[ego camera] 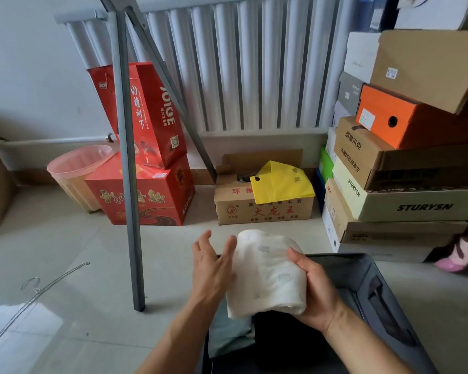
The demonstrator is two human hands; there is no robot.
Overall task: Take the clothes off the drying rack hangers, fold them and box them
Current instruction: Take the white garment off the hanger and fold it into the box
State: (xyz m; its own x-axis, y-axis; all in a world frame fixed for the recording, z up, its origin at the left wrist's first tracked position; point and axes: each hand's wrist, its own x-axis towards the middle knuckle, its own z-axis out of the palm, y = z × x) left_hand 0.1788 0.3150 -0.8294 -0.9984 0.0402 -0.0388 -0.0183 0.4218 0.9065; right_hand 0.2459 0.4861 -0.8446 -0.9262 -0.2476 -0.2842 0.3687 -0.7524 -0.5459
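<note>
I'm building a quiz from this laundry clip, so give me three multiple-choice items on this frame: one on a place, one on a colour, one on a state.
1. Where is the folded white garment?
A. Above the dark storage box
B. On the drying rack
C. Inside the pink basket

2. What colour is the bag on the cardboard box by the wall?
A. Blue
B. Yellow
C. Green

3. How does the right hand meet the garment?
A. Flat on the floor beside it
B. Away from it
C. Gripping its side

Answers:
1 A, the dark storage box lies open right under it.
2 B, the yellow bag rests on the cardboard box.
3 C, the right hand curls round it, while the left hand lies straight against the other side.
</note>
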